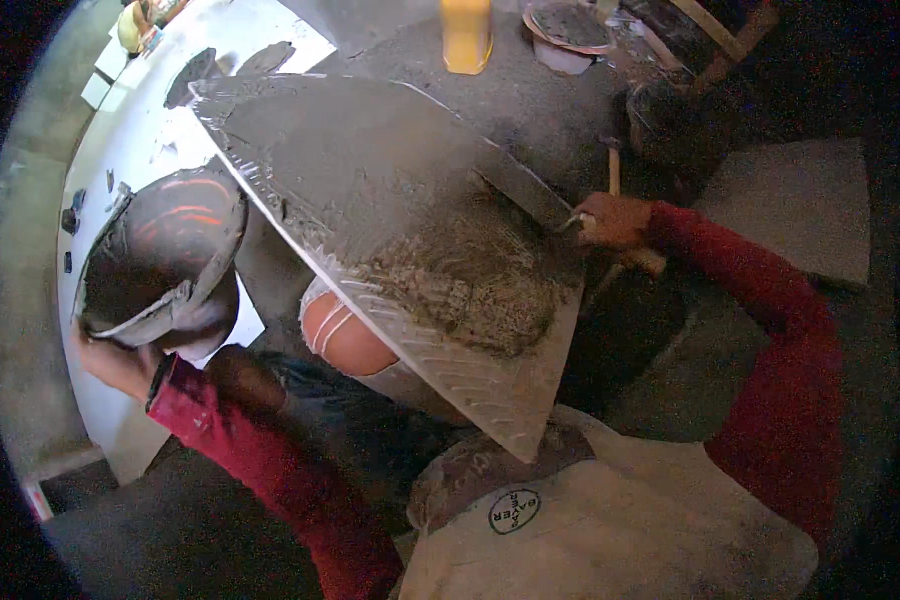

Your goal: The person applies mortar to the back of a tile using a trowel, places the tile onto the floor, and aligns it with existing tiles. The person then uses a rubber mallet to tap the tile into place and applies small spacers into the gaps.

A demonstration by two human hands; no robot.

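Observation:
A large square tile (370, 190) lies face down, propped on an orange ball-like support (342, 335), its back spread with grey mortar. My right hand (610, 220) grips a long flat trowel (525, 190) whose blade rests on the mortar near the tile's right edge. My left hand (115, 360) holds the rim of a mortar-smeared rubber bowl (165, 260) tilted beside the tile's left edge. Both forearms wear red sleeves.
A yellow container (467, 35) and a round dish of mortar (570, 25) stand at the far side. A white laid tile surface (140, 140) with mortar smears runs along the left. A pale sack (610, 520) lies near my body. A grey slab (800, 200) lies right.

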